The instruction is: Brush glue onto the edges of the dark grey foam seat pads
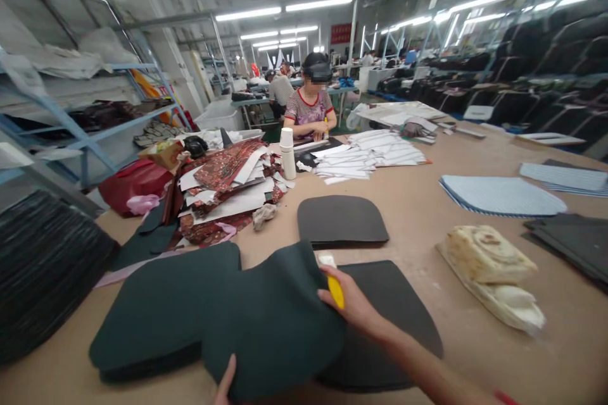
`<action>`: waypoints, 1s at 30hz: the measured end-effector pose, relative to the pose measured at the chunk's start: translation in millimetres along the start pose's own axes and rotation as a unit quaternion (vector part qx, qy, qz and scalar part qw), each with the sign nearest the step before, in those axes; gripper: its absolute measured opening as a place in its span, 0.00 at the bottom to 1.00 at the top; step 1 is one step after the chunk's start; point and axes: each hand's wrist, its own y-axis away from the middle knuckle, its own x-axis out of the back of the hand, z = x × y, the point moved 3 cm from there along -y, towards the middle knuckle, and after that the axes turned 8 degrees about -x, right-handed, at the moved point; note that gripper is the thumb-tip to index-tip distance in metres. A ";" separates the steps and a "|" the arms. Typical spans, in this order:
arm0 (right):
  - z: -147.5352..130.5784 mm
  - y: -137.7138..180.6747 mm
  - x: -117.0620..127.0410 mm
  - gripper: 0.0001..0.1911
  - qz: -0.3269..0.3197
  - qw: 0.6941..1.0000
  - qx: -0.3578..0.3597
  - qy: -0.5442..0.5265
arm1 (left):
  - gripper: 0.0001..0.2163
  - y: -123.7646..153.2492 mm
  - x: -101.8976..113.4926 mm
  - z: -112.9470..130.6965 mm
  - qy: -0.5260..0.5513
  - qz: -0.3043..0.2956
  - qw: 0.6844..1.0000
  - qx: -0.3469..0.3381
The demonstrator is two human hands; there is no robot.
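Note:
A dark green panel (280,323) with rounded corners is held up in front of me, slightly bent. My left hand (225,387) grips its near edge, thumb on top and the other fingers hidden. At the far right corner, my right hand (351,304) pinches the panel and also holds a yellow-handled tool (335,292) with a white end; its kind is unclear. Beneath and to the left lies a stack of similar green panels (156,310). Partly under the held panel is a dark grey panel pile (394,316); another grey pile (342,218) lies beyond it.
Patterned red and white scraps (228,183) heap at the left, beside white cups (287,155). A tall black stack (42,272) stands far left. A wrapped cream-coloured bundle (489,259) and light blue panels (503,195) lie right. A co-worker (311,101) works across the table.

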 end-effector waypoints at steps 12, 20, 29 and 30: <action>152.6 40.7 146.8 0.23 0.225 0.938 -0.011 0.263 | 0.22 33.8 -129.0 -7.5 -0.254 -0.114 0.950 -0.143; 162.0 47.0 159.6 0.23 0.225 0.928 -0.021 0.297 | 0.16 17.6 -122.8 -10.7 -0.368 -0.076 0.905 -0.199; 169.0 55.0 163.1 0.21 0.206 0.927 -0.015 0.312 | 0.15 15.5 -120.9 -18.6 -0.429 -0.066 0.872 -0.226; 168.9 54.6 163.0 0.21 0.201 0.928 -0.013 0.314 | 0.15 15.3 -121.3 -18.4 -0.435 -0.066 0.868 -0.230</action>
